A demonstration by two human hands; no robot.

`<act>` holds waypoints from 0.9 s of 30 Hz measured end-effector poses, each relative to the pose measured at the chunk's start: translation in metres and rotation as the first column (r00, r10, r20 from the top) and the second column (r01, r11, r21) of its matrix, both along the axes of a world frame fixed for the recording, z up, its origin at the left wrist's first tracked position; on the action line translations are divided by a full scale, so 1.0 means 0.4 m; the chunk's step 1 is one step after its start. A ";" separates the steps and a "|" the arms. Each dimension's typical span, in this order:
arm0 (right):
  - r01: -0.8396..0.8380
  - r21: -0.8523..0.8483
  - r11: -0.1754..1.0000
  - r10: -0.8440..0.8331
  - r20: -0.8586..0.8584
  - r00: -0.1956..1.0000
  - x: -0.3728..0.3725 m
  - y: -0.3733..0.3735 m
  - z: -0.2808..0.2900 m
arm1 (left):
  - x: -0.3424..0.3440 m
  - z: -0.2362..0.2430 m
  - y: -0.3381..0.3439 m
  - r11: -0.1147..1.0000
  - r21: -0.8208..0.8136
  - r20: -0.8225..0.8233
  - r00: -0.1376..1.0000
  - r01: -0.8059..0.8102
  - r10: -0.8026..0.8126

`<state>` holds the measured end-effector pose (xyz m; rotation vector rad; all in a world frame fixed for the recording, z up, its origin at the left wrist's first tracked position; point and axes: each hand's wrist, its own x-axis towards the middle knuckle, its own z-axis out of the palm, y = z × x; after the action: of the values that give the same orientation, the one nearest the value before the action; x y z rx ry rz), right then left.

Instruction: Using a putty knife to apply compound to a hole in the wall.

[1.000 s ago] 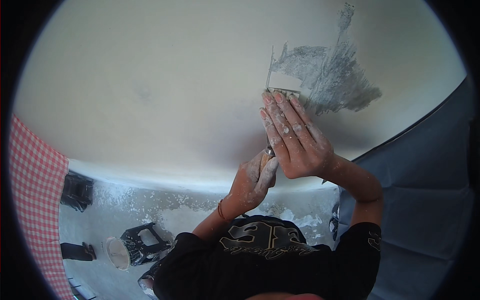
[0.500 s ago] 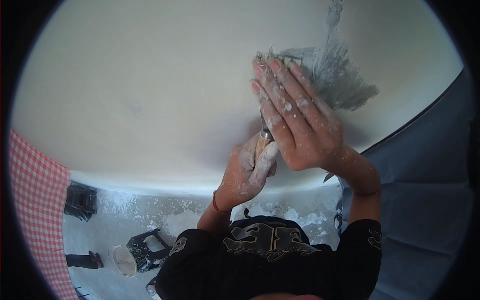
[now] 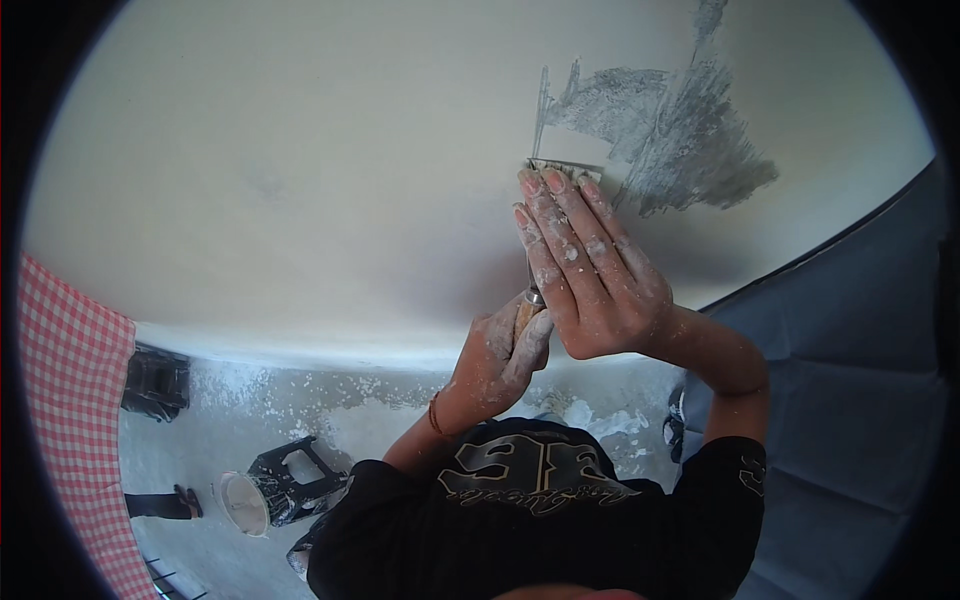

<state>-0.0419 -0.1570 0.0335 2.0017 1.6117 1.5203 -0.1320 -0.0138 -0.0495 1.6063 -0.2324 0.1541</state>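
Observation:
My left hand (image 3: 497, 355), dusted white, is closed round the wooden handle of a scraper (image 3: 527, 318). Its metal neck runs up beneath my right hand (image 3: 605, 275), which lies flat over the blade with fingers stretched out, pressing it to the wall. Only a strip of the blade's front edge shows past the fingertips; the rest is hidden. White flecks cling to both hands. The pale wall (image 3: 300, 180) bears a scraped, rough grey patch (image 3: 690, 140) up and to the right of the blade. Thin grey lines run just above the blade's left corner.
On the left hangs a red-and-white checked cloth (image 3: 75, 390); on the right, a blue-grey sheet (image 3: 840, 410). A black stool (image 3: 295, 485) and a whitish bucket (image 3: 245, 503) stand on the floor (image 3: 385, 415), which is strewn with white flakes. Another person's foot (image 3: 187, 502) shows at lower left.
Both hands and the scraper have moved down the wall toward me. More of the grey patch is uncovered, with thin scraped lines and a pale area above the blade.

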 end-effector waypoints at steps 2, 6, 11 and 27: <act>0.006 -0.004 1.000 -0.006 -0.003 1.000 0.001 -0.001 0.001 | 0.002 0.004 0.003 1.000 0.013 -0.001 1.000 0.012 -0.012; -0.006 0.005 1.000 0.006 0.010 1.000 0.013 -0.002 -0.003 | 0.002 0.018 0.010 0.999 0.029 -0.029 0.999 0.031 -0.030; 0.005 0.013 1.000 -0.005 0.031 0.999 0.020 0.003 0.024 | 0.025 0.040 0.018 0.998 0.057 0.005 1.000 0.020 -0.020; -0.016 0.062 0.998 0.015 0.013 1.000 0.015 -0.004 0.026 | 0.021 0.031 0.002 1.000 0.026 -0.001 1.000 0.000 0.000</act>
<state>-0.0360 -0.1584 0.0441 2.0120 1.5982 1.6044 -0.1237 -0.0132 -0.0372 1.6318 -0.2342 0.1503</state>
